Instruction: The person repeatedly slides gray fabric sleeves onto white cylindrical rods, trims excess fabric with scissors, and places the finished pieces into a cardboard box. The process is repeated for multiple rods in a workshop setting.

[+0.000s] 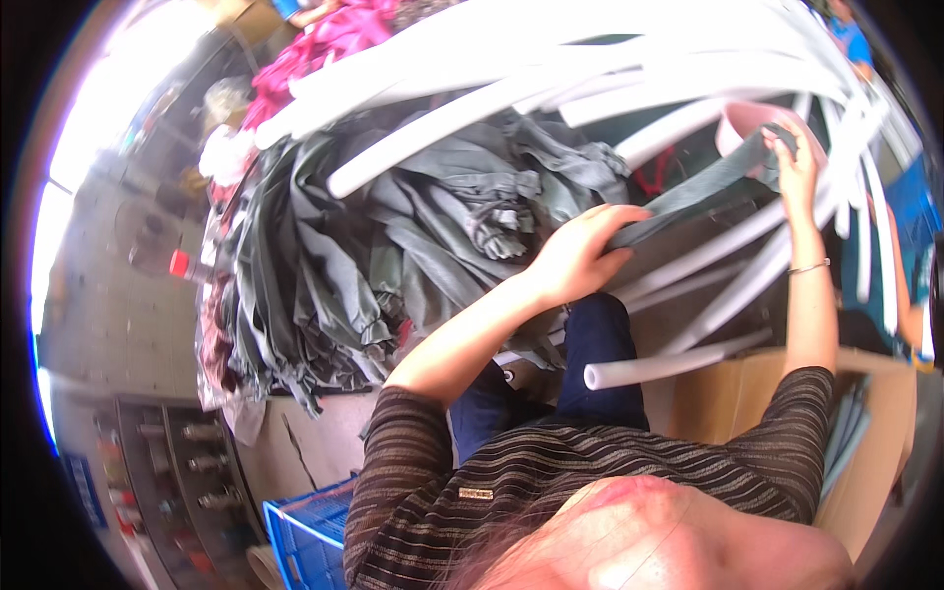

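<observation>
A flat grey-green fabric strip (703, 190) is stretched slantwise between my two hands, its right end higher. My left hand (587, 254) pinches the lower end between thumb and fingers, above my knee. Farther right and higher, my right hand (795, 165) is closed on the other end, where the cloth bunches up. A pink band (739, 123) loops beside and behind that hand; whether it is held too, I cannot tell. To the left of my left hand lies a heap of grey-green cloth pieces (423, 211) with gathered ends.
Long white foam tubes (472, 110) cross the far side, and several hang down at the right. One loose tube (639, 370) points toward my lap. An open cardboard box (875, 433) stands at my right, a blue crate (307, 536) at my left. Pink cloth (320, 49) lies far left.
</observation>
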`<action>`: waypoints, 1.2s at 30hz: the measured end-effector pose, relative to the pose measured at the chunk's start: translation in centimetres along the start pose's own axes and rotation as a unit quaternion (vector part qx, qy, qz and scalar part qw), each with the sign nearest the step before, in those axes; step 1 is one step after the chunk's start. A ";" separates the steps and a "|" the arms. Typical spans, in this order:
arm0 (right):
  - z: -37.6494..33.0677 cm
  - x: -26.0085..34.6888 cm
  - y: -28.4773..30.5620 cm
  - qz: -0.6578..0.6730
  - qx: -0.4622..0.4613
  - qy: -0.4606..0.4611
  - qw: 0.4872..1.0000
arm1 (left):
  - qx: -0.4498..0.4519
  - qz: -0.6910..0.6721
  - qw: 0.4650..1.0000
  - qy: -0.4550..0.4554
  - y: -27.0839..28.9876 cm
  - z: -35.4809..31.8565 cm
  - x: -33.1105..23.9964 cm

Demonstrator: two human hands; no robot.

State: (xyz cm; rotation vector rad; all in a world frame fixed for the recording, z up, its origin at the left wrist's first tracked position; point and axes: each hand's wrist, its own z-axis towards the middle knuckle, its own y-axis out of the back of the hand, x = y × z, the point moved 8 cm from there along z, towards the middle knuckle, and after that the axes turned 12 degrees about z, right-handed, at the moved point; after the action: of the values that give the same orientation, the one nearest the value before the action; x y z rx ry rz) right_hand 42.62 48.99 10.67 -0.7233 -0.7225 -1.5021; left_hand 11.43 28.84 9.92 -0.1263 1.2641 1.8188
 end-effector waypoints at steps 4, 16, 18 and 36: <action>8.1 -6.4 3.1 -0.216 -0.018 -0.009 0.976 | 0.013 0.049 0.999 0.007 -3.5 5.7 1.9; 6.1 -16.8 -1.0 -0.196 0.309 -0.272 0.890 | 0.033 -0.002 0.997 0.063 -10.1 6.0 10.8; 6.6 -16.9 -0.5 -0.085 0.339 -0.301 0.887 | 0.037 -0.027 0.996 0.073 -10.0 6.1 10.7; 7.1 -17.9 2.5 -0.696 0.297 -0.275 0.593 | 0.013 -0.075 0.996 0.050 -10.5 6.4 10.8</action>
State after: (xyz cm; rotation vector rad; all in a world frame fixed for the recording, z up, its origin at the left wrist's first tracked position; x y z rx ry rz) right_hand 46.15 65.34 0.79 0.1181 -2.5442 -2.1084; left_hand 14.78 41.31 -0.13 -0.2936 1.3111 1.6844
